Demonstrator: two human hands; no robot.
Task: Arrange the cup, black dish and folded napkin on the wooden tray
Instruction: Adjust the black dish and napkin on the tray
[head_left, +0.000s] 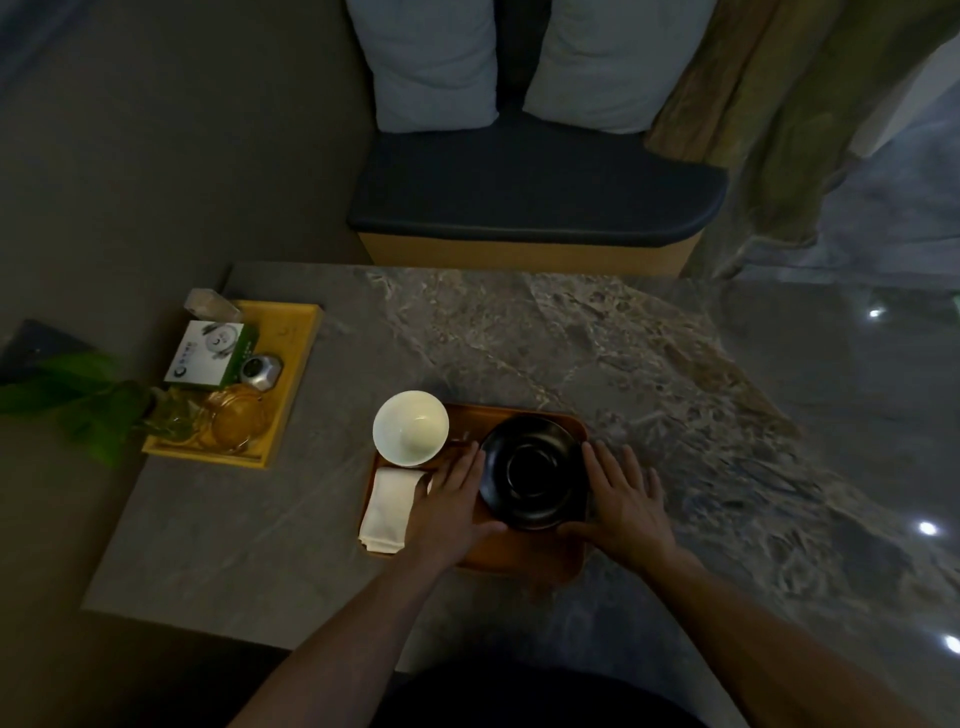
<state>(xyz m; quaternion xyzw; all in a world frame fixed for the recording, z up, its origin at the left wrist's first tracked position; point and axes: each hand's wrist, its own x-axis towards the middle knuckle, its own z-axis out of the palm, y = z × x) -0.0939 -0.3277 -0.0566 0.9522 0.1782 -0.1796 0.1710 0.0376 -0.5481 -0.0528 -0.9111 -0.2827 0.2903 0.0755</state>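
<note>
A brown wooden tray (519, 558) lies on the stone table in front of me. On its right half rests a round black dish (532, 473). A white cup (410, 427) stands at the tray's far left corner, overhanging the rim. A folded white napkin (387, 506) lies along the tray's left side. My left hand (452, 501) is flat against the dish's left edge, fingers spread, partly over the napkin. My right hand (621, 501) is flat against the dish's right edge. Both hands flank the dish; whether they grip it is unclear.
A yellow tray (291, 358) at the table's left holds a green and white box (208, 356), a small silver object (261, 371), glassware (236, 418) and a leafy plant (72, 395). A dark cushioned bench (535, 192) with two pillows stands beyond the table.
</note>
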